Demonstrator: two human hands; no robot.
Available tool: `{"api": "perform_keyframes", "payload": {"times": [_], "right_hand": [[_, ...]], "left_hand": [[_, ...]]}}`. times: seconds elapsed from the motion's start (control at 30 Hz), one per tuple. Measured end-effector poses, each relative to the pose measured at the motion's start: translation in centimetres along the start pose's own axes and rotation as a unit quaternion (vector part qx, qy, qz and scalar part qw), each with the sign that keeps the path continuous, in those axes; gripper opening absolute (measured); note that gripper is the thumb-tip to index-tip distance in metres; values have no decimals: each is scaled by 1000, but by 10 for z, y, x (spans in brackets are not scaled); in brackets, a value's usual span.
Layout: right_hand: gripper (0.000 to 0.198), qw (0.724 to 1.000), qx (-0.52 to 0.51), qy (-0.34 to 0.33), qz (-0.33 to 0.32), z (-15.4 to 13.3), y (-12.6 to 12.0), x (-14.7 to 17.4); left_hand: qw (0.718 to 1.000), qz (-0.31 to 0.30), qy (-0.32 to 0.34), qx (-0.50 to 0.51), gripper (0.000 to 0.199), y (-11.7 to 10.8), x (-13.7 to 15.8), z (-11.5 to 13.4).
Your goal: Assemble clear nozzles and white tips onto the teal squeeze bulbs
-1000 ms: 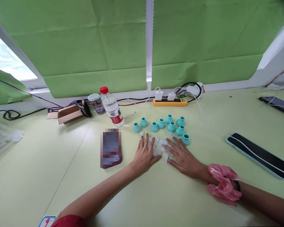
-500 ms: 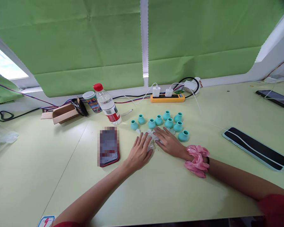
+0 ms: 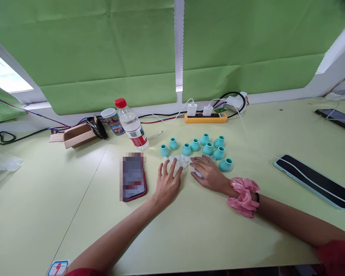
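The left hand (image 3: 169, 182) sits palm down at the left end of the pile of clear and white pieces (image 3: 181, 160), its fingers spread and gripping nothing visible, the tips on or just over the nearest bits. The right hand (image 3: 208, 174) cups the pile's right end with its fingers together, bent over a whitish piece (image 3: 198, 173); whether it grips this or merely covers it, I cannot tell. The pile runs roughly sideways from one hand to the other, its bare part just beyond the left fingertips, so the left hand seems the nearer to most of what shows. Just beyond the pile, nine teal vase-shaped pieces (image 3: 186, 149) stand upright on the surface (image 3: 189, 234). Left of the pile lies a red-cased phone (image 3: 134, 180), and beyond it to the left stands a red-capped bottle (image 3: 134, 131).
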State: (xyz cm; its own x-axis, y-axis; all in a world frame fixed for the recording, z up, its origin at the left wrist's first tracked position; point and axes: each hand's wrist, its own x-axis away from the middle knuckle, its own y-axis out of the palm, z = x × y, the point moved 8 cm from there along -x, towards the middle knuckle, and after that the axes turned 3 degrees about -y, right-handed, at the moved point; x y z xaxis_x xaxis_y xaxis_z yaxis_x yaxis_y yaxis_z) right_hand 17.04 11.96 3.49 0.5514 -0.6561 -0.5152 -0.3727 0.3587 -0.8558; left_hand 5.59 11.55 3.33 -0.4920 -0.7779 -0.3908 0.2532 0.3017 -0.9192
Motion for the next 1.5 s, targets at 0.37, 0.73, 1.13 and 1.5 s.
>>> {"api": "perform_keyframes", "payload": {"times": [0.37,0.73,1.13,1.5], "right_hand": [[14,997,-29,-2,70,0,-13,1],[37,994,-31,-77,-68,1,10,-24],[36,994,8,-35,-107,-6,10,-32],[13,998,-56,10,-15,7,13,-32]], "left_hand": [[999,-11,35,13,30,-2,-7,11],[998,54,-7,-9,15,7,-21,3],[998,34,-53,15,16,6,-18,-4],[980,138,-16,141,5,-9,-16,-8]]}}
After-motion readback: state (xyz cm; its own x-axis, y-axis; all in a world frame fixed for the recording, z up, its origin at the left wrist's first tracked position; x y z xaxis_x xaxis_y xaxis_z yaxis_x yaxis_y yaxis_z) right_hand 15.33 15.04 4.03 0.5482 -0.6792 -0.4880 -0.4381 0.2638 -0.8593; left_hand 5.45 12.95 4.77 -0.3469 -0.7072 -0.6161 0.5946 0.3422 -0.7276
